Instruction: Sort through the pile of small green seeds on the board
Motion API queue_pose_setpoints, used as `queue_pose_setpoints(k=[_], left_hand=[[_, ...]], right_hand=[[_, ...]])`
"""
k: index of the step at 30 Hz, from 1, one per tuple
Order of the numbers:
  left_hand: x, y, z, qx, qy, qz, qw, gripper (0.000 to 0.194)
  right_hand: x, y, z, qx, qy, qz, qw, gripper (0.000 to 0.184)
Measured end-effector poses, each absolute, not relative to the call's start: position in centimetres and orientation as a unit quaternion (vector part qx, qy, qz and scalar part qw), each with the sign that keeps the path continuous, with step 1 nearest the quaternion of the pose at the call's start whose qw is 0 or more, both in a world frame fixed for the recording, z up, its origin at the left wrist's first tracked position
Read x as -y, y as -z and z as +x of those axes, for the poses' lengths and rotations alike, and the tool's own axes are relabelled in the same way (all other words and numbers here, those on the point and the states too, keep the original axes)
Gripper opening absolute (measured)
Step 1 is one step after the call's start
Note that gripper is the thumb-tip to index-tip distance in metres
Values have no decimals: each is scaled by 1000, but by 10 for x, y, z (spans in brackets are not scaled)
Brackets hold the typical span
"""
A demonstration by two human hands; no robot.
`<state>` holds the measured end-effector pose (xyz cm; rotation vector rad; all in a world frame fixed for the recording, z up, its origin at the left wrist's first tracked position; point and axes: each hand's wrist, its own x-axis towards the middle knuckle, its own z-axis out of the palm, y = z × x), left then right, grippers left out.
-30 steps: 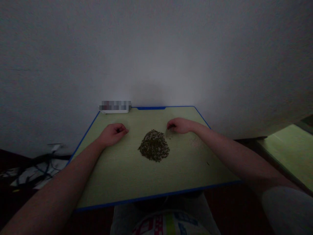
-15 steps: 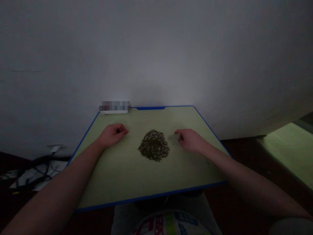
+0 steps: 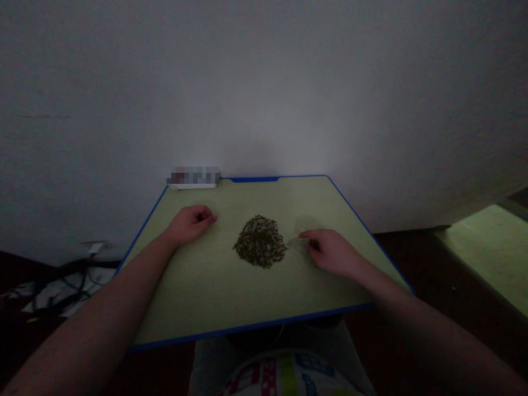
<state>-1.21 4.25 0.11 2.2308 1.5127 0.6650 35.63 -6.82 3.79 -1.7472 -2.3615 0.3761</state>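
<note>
A pile of small greenish-brown grains (image 3: pixel 259 242) lies spread on the pale, blue-edged tabletop (image 3: pixel 231 297), near its middle. On the pile's right side, my right hand (image 3: pixel 330 250) pinches a clear protractor (image 3: pixel 296 246), its curved edge turned toward the grains and almost touching them. My fingers cover the rest of it. To the left of the pile rests my left hand (image 3: pixel 192 224), on its side with the fingers curled in. Nothing shows between those fingers, and they stay apart from the grains.
A white box-like object (image 3: pixel 193 179), partly blurred out, stands at the table's back left corner against the wall (image 3: pixel 264 99). Black cables (image 3: pixel 61 291) and white sheets lie on the floor to the left. A pale surface (image 3: pixel 490 253) is at the far right.
My right hand has shifted right and toward me with the clear protractor, which has also turned slightly. My left hand stays in place, as does the pile.
</note>
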Motion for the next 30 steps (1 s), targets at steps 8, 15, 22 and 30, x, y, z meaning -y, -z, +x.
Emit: queue_pose_setpoints(k=[8, 15, 22, 30], left_hand=[[-43, 2, -14, -533, -243, 787, 193, 36], [-41, -3, -11, -546, -231, 783, 185, 34], [-41, -2, -12, -540, -238, 786, 185, 34], [-40, -4, -10, -541, -240, 782, 194, 34]], right_hand=[[68, -39, 354, 806, -127, -570, 92, 42], [69, -40, 355, 810, -134, -564, 91, 44], [77, -44, 352, 806, -163, -562, 83, 40], [81, -40, 351, 805, -177, -558, 91, 41]])
